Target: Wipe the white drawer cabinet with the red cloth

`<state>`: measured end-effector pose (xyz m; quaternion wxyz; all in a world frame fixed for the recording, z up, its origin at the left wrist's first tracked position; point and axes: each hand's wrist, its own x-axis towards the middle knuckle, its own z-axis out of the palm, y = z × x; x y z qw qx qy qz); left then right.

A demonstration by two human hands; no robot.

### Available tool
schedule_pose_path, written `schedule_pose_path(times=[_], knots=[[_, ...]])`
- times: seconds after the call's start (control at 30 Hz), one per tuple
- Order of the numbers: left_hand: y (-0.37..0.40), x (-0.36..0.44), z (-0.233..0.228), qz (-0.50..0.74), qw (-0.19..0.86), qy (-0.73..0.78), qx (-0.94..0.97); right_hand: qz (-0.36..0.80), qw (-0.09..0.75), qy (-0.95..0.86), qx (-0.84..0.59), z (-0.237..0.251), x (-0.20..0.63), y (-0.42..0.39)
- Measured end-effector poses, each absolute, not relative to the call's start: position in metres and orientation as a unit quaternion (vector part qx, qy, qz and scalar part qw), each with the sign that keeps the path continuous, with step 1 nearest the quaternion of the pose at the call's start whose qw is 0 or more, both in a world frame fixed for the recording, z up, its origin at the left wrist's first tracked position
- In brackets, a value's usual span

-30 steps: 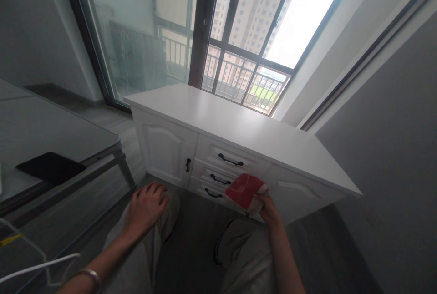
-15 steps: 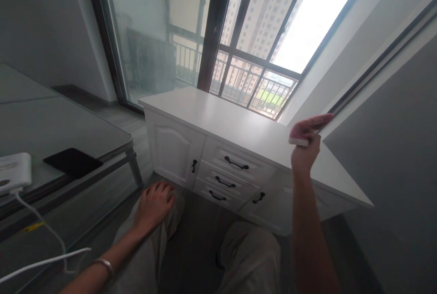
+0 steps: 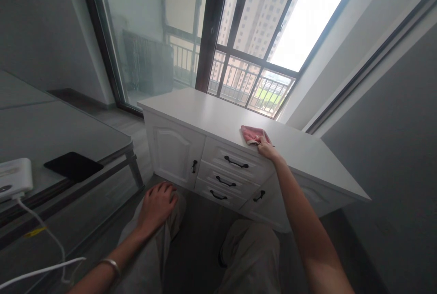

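Observation:
A pink cloth with a pale edge lies against the white top of a low cabinet, near its front edge. My right hand grips the cloth's right side, with the arm reaching in from the lower right. My left hand rests on my left knee, fingers laid over the trouser fabric and holding nothing. Below the cloth, the cabinet front has several drawers and doors with dark handles, among them the top drawer handle.
To the left stands a grey table bearing a black flat device and a white box with a white cable. Glass doors and a window are behind the cabinet. A grey wall borders the right.
My right hand has come down and left with the cloth, from raised above the cabinet's right part to its top near the middle. The left hand stays on the knee.

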<state>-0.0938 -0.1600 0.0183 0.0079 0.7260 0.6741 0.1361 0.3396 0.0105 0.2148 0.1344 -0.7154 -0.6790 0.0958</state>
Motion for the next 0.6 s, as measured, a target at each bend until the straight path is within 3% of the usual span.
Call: schedule_pose_path(times=[0.13, 0.27, 0.33, 0.47, 0.6], knots=[[-0.16, -0.093, 0.016, 0.136, 0.005, 0.672, 0.728, 0.097, 0.169, -0.662, -0.723, 0.221, 0.328, -0.001], [-0.16, -0.092, 0.018, 0.128, 0.016, 0.678, 0.724, 0.026, 0.349, -0.675, -0.65, 0.22, 0.315, -0.051], [-0.16, -0.092, 0.019, 0.121, 0.022, 0.679, 0.723, 0.044, 0.433, -0.655, -0.618, 0.209, 0.311, -0.091], [-0.158, -0.09, 0.022, 0.116, 0.028, 0.679, 0.724, 0.156, 0.496, -0.585, -0.622, 0.15, 0.314, -0.159], [-0.147, -0.086, 0.024, 0.098, 0.046, 0.674, 0.731, 0.183, 0.453, -0.498, -0.716, 0.066, 0.317, -0.174]])
